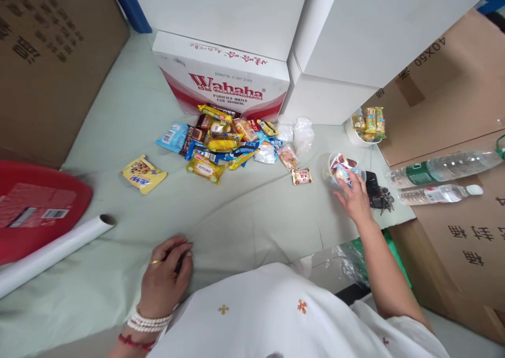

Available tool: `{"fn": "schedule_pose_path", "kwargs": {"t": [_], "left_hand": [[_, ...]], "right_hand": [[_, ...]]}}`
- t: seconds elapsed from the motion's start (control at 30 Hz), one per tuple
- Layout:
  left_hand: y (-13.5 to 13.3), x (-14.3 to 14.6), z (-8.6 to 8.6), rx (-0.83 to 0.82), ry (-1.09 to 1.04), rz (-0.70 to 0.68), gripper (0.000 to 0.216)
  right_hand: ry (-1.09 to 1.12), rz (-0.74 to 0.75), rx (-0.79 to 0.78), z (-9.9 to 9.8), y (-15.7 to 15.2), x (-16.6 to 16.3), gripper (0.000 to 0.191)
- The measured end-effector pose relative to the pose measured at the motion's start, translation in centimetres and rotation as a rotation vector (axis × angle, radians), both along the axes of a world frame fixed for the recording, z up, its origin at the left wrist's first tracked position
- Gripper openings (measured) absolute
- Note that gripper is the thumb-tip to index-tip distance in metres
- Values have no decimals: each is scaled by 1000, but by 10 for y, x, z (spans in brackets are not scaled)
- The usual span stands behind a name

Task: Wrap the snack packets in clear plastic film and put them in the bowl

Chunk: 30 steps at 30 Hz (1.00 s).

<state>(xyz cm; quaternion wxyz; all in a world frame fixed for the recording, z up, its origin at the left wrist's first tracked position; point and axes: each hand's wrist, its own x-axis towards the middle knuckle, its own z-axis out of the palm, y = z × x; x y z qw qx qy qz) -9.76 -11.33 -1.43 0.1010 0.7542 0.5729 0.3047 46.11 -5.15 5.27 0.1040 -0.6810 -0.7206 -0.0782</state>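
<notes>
My right hand (355,197) is over a small clear bowl (326,175), its fingers closed on a blue-and-white snack packet (344,176) at the bowl's rim. A dark red wrapped snack (347,161) shows in the bowl behind it. My left hand (168,268) rests on the cloth near my body, fingers loosely curled in and nothing seen in them. A small red-and-cream packet (302,176) lies left of the bowl. Farther left spreads a pile of wrapped snacks (223,142). Apart from the pile lies a yellow cookie packet (144,174).
A Wahaha water carton (232,87) and white boxes (335,95) stand behind the pile. At right are a white bowl of snacks (365,137), keys (382,199) and two plastic bottles (445,169). A white tube (59,250) and red container (39,205) lie left.
</notes>
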Motion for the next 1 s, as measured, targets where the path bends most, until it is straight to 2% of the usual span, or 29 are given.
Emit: {"fn": "schedule_pose_path", "kwargs": {"t": [0.1,0.2,0.33,0.43,0.5,0.57,0.7,0.8,0.9,1.0], "left_hand": [[1,0,-1,1,-12,1,14],[2,0,-1,-9,-16,4,14],[-2,-1,3,-24,-57,5,15],[-13,-1,10,-26,-118,69,14],[-22,0,16,-26,-146,121,12],[-28,3,20,-28,-171,136,11],[-24,9,25,-36,-170,62,13],[-18,11,26,-56,-163,-4,15],[-18,7,29,-72,-179,-7,15],[-22,1,32,-61,-226,57,13]], "right_hand": [[27,-38,36,-11,19,8,39],[49,-54,17,-15,62,19,44],[23,-44,-30,3,122,15,54],[47,-96,82,21,147,-5,47],[146,-170,160,24,156,-25,36],[294,-243,111,17,165,-46,31],[513,-332,-124,-17,187,-81,24],[538,-335,-136,-35,200,-95,11],[535,-320,-102,-34,196,-101,14],[499,-306,-22,-17,166,-102,19]]}}
